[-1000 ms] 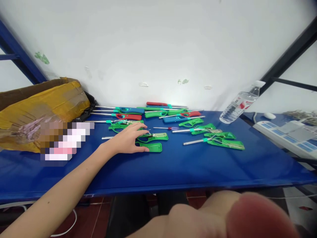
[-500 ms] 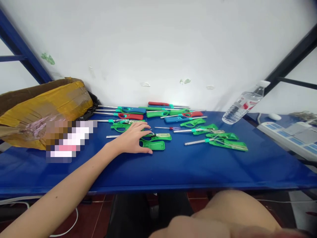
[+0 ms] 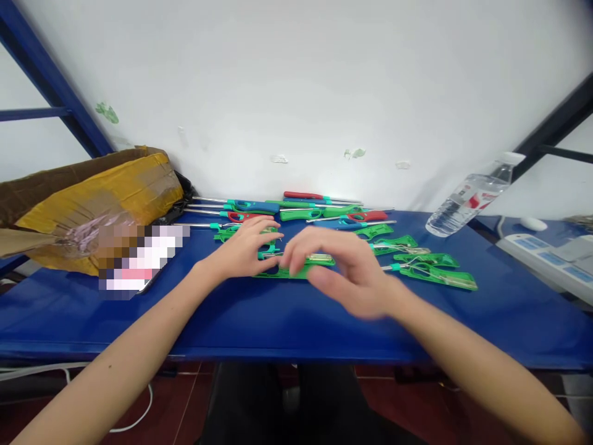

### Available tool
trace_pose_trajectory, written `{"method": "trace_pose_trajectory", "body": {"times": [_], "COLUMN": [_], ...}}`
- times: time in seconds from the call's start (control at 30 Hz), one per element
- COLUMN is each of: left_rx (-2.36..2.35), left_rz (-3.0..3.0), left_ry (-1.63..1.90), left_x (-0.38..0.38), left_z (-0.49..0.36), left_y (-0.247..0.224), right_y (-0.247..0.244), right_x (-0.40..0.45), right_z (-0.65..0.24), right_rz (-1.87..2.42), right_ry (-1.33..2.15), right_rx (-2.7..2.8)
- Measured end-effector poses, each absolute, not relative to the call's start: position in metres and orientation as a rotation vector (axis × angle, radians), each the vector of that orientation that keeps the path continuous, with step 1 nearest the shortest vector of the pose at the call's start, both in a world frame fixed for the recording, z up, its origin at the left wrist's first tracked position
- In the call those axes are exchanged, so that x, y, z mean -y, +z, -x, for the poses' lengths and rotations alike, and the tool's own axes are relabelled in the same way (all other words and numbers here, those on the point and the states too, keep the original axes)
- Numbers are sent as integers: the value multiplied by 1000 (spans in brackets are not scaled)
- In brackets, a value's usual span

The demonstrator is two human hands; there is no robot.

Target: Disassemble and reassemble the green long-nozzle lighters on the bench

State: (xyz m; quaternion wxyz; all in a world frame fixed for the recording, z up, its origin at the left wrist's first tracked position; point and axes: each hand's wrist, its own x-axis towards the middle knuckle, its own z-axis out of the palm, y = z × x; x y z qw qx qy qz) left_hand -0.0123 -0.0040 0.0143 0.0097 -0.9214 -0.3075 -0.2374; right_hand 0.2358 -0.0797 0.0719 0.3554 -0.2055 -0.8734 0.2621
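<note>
My left hand (image 3: 243, 250) is spread over the green pieces in the middle of the blue table, its fingers apart. Beneath its fingertips lies an opened green gas lighter (image 3: 312, 270), partly hidden by both hands. My right hand (image 3: 349, 272) hovers just right of it, slightly blurred, with curled fingers and the thumb held away; nothing shows in its grasp. Further right lie opened green lighters (image 3: 438, 275) with wires and inner tanks exposed. Behind, closed lighters in blue (image 3: 257, 207), red (image 3: 370, 216) and green (image 3: 296, 214) lie near the wall.
A taped cardboard box (image 3: 97, 210) stands at the left, with a phone (image 3: 152, 262) in front of it. A water bottle (image 3: 475, 198) leans in the right rear. White power strips (image 3: 546, 259) lie at the right edge of the blue table (image 3: 278, 330).
My right hand has risen from below the table edge to above the green lighter parts. My left hand stays nearly in place over them. The view has shifted slightly.
</note>
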Motion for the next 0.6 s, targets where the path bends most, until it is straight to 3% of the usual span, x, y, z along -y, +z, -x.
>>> {"method": "trace_pose_trajectory", "body": {"times": [0.13,0.3,0.6], "left_rx": [1072,1033,987], "left_rz": [2851,2895,2894], "left_ry": [-718,-610,-675], "left_x": [0,-1,-2], "left_z": [34,40,20], "left_y": [29,28,1], "right_y": [41,9,6], "right_x": [32,10,9], "right_z": [-258,-286,-292], "right_rz": [756,888,936], "right_ry": [209,205,108], "right_rx": [2450,2620,2631]}}
